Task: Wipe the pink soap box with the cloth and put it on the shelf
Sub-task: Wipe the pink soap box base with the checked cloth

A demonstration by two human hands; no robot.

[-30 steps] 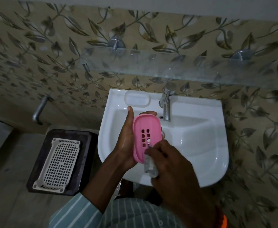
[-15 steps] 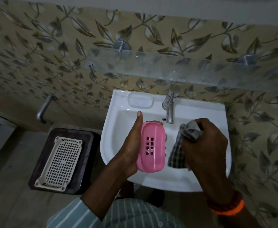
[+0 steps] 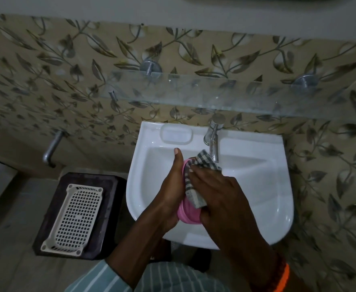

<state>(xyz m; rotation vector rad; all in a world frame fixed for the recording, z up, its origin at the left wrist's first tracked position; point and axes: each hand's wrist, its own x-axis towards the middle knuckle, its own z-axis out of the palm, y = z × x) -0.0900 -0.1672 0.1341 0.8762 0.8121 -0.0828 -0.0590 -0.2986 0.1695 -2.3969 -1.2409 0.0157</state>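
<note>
Two hands work together over the white sink (image 3: 257, 186) in the middle of the frame, and the step in hand looks like the wiping itself. The left hand (image 3: 170, 190) holds the pink soap box (image 3: 188, 214) on edge, thumb pointing up toward the tap (image 3: 214, 142), so only a strip of pink shows at the lower end and along the upper rim. The right hand (image 3: 221, 199) presses the checked cloth (image 3: 196, 180) flat against the box's face, fingers laid over the fabric; whether they pinch it or only press I cannot tell. Most of the box is hidden behind cloth and hands, so how clean it is cannot be judged. The glass shelf (image 3: 215, 95) runs across the upper middle of the frame, above the sink, with nothing seen on it. Next, by my reckoning, the cloth must come off the box, then the left hand lifts the box up and sets it flat on the glass.
</note>
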